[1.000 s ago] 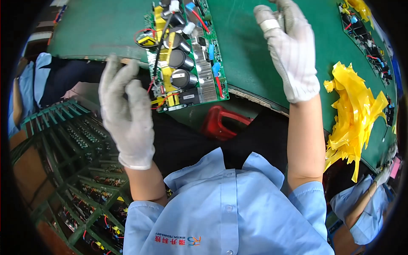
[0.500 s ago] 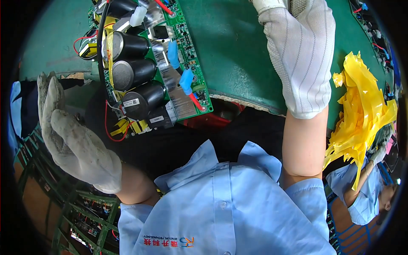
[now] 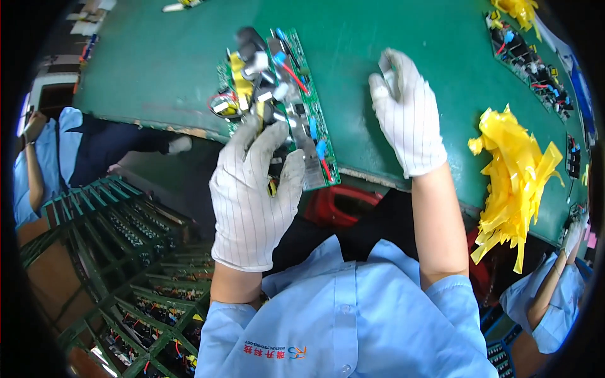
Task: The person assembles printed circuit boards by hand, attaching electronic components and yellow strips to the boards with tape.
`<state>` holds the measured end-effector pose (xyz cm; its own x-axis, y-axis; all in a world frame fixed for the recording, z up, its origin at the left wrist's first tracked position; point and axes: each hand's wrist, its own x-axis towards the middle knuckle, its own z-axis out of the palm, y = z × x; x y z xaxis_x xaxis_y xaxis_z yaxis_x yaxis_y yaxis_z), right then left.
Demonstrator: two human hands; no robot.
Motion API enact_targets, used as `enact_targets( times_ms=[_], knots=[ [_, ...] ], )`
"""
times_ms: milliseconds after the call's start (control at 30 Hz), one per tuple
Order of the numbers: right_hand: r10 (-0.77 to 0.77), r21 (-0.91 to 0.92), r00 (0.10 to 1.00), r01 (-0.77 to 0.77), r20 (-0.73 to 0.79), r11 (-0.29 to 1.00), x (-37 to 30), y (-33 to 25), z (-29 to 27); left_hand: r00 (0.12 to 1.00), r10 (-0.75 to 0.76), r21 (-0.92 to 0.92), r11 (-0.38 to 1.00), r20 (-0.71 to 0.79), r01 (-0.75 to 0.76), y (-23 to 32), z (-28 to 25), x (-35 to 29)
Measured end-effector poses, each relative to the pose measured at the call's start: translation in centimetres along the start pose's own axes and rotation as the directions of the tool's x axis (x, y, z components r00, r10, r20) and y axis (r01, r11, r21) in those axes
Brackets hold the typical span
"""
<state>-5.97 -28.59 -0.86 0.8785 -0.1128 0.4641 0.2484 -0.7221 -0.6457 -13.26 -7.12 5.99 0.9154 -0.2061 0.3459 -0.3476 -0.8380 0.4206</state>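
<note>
A green circuit board with black cylindrical parts, yellow-taped parts and red wires lies on the green table, its near end by the edge. My left hand, in a white striped glove, has its fingers and thumb curled round parts at the board's near left side, hiding some of them. To the right of the board, my gloved right hand is raised over the table, apart from it. Its thumb and fingers curl toward each other around something small and greyish that I cannot make out.
Yellow tape strips hang in a bundle over the table's right edge. Another populated board lies at the far right. At the lower left stands a green rack holding boards. Co-workers sit at left and right. A red stool shows below the table.
My left hand has moved right from beside the table onto the circuit board, its fingers now curled. My right hand has come nearer. More of the table's far side shows, the view having shifted.
</note>
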Motion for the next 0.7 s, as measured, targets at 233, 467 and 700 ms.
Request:
enact_targets(
  times_ms=[233, 467, 700],
  knots=[
    [0.111, 0.082, 0.994, -0.111, -0.003, 0.991, -3.7, -0.8, -2.8, 0.978, -0.208, -0.008, 0.978, -0.012, 0.208, -0.7, -0.9, 0.5],
    [0.154, 0.074, 0.988, -0.152, -0.029, 0.986, -3.5, -0.5, -2.4, 0.979, -0.164, 0.371, 0.922, 0.12, 0.109, 0.9, 1.6, 0.9],
    [0.11, -0.033, 0.988, -0.114, -0.112, 0.993, -3.3, -0.5, -2.7, 0.982, -0.162, -0.482, 0.871, -0.097, 0.096, -3.3, -2.2, 0.9]
  ],
)
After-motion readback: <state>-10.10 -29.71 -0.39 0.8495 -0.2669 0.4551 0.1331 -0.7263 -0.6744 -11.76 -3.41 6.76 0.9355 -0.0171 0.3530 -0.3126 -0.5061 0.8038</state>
